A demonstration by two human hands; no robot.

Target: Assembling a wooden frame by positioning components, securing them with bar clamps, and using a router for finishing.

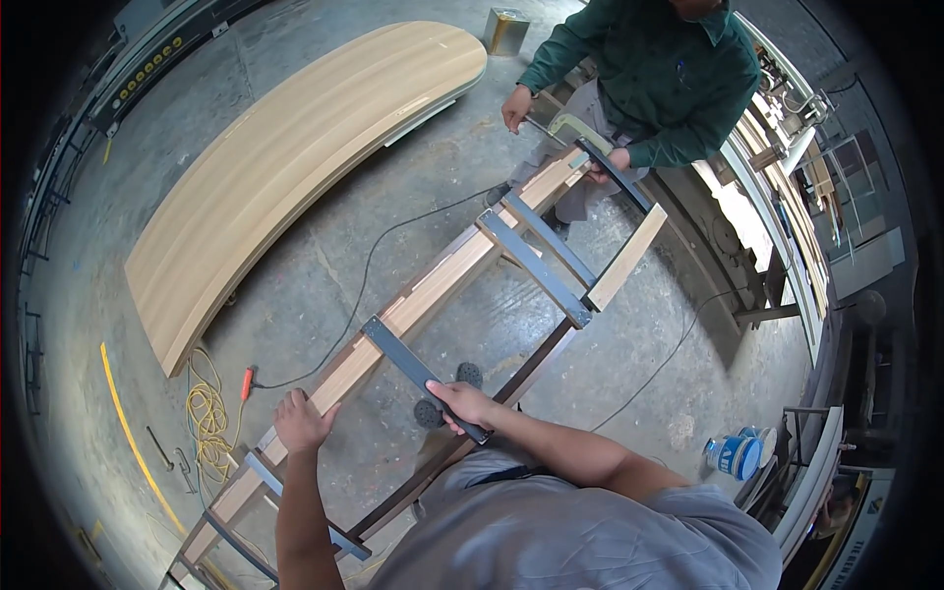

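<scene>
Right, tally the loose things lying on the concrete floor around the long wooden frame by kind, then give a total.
Curved wooden panel: 1
Square metal can: 1
Blue and white tub: 1
Coil of yellow cable: 1
Total: 4
The frame is held by the person's left hand and right hand, and by a co-worker at its far end.

**Workshop floor and surroundings**

The floor [324,285] is bare grey concrete, stained and scuffed, with a yellow painted line [133,442] curving along its left side. A long curved panel of pale wood [295,157] lies on it, with a square metal can [505,30] beyond. A coiled yellow cable [209,418] lies lower left. At right stand racks of timber [787,187] and a blue-and-white bucket [733,456]. Light is even.
</scene>
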